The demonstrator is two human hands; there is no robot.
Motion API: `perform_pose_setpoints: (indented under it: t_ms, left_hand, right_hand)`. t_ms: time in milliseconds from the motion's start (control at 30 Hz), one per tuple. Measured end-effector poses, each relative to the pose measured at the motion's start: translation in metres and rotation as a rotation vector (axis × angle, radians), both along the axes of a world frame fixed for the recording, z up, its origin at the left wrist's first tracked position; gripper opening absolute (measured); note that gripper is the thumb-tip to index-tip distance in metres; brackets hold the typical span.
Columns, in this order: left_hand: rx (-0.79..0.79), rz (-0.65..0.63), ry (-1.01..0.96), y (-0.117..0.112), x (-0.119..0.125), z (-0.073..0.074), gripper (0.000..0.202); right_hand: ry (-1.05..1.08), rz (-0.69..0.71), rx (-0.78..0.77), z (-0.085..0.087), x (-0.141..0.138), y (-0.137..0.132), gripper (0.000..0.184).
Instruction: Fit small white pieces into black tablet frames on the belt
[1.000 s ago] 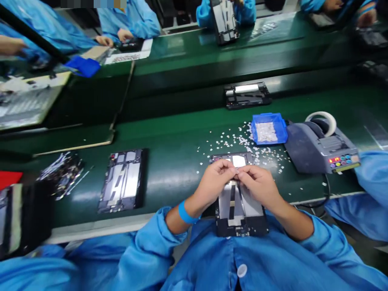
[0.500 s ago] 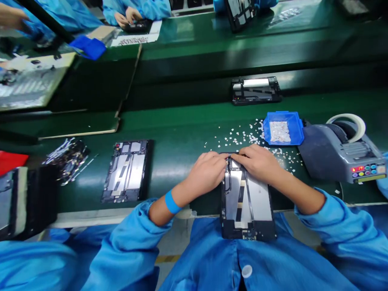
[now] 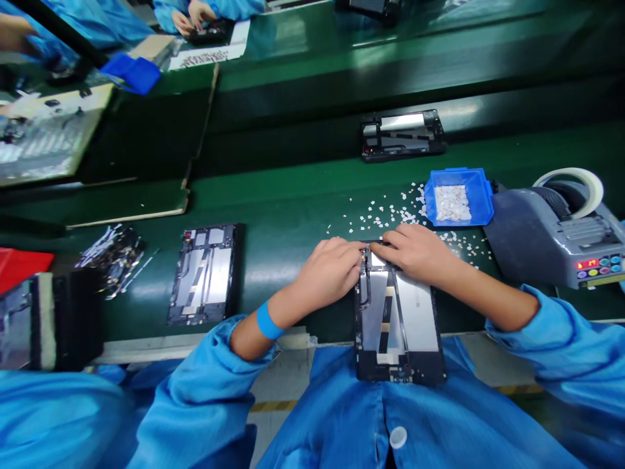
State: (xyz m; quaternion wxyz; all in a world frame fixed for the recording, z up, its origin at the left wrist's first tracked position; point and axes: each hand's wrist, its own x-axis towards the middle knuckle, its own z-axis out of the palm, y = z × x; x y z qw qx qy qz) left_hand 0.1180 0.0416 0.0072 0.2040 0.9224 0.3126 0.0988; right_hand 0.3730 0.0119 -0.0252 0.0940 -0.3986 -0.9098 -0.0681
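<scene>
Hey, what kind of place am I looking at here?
Probably an electronics assembly or repair workshop: opened devices with bare internals, a grey tape dispenser on the green bench, and a co-worker's hands busy across it.

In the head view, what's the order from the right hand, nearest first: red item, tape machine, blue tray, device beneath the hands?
From the right hand:
1. Device: touching, beneath it.
2. Blue tray: beyond, slightly right.
3. Tape machine: farther right.
4. Red item: far left.

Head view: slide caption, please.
Left hand and right hand at the far end of an opened device, near a blue bin.
</scene>
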Motion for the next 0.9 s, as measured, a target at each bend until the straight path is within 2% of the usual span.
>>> perform_pose_setpoints:
  t_ms: [133, 200, 300, 433, 900]
  left_hand:
    - [-0.287, 0.179, -0.168, 0.014, 0.007, 0.003, 0.01]
    - [-0.409, 0.241, -0.159, 0.022, 0.013, 0.001, 0.009]
    - [-0.52, 0.269, -0.1, 0.031, 0.022, -0.004, 0.011]
    - [-0.492, 0.288, -0.077, 0.035, 0.029, -0.008, 0.014]
    - [-0.453, 0.319, -0.05, 0.036, 0.034, -0.007, 0.015]
  right_hand:
    - [0.014, 0.029, -0.003, -0.003, 0.004, 0.003, 0.032]
    - [0.018, 0.022, -0.004, -0.004, 0.005, 0.003, 0.033]
    - [0.028, 0.016, -0.004, -0.007, 0.005, 0.002, 0.033]
    - [0.047, 0.012, -0.001, -0.01, 0.005, 0.003, 0.033]
    - [0.07, 0.02, -0.02, -0.009, 0.004, 0.005, 0.029]
